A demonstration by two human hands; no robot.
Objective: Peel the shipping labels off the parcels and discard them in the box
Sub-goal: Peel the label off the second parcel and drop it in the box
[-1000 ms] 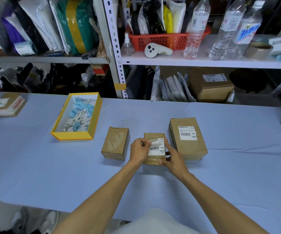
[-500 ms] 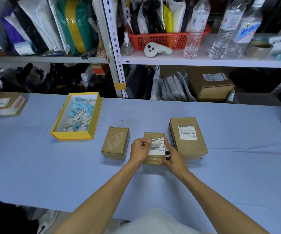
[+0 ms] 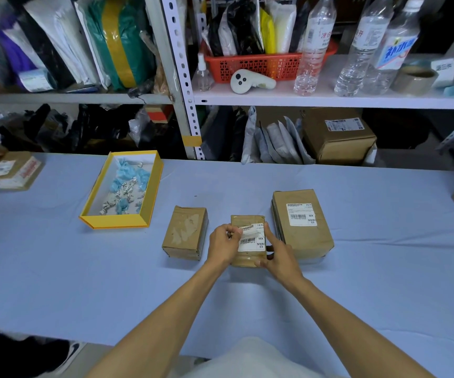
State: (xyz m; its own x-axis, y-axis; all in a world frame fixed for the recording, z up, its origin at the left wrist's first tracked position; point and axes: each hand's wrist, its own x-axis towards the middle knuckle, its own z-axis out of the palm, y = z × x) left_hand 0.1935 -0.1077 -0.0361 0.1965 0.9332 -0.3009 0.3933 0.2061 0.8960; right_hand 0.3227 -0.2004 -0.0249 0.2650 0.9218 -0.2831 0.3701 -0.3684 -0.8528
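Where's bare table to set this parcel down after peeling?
Bare cloth lies left of the peeled parcel, from the yellow box to the near edge, and right of the large labelled parcel. Crowded in the middle: three parcels close together, left hand pinching the label, right hand holding the middle parcel.

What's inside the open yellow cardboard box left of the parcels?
The yellow cardboard box holds crumpled blue and white paper scraps lying loose on its white floor. Its near wall hides the floor strip right behind it, and anything under the scraps is covered.
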